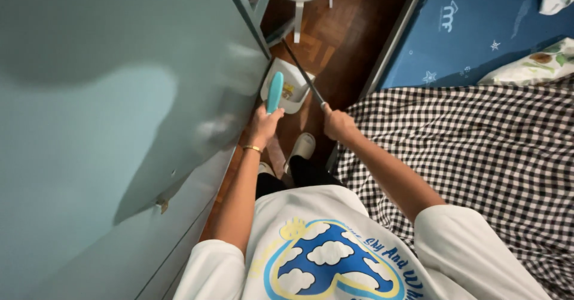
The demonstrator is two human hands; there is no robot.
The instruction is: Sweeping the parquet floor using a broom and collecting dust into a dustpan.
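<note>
Two hands reach down over the wooden floor (344,43): the left hand (263,125) is curled around one turquoise brush (274,92), held upright, and the right hand (338,124) is closed around one dark long handle (304,73) that slants down to one white dustpan (286,85) beside the pale green wardrobe (119,126). Both arms are stretched forward, nearly straight. One checked blanket (478,156) lies on the bed to the right.

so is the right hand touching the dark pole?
Touching. Head view: right hand is wrapped around the dark pole, which runs down to the dustpan.

Left hand (263,126) gripping turquoise brush (274,92); right hand (338,124) gripping dustpan handle (304,73), white dustpan (287,86)
</note>
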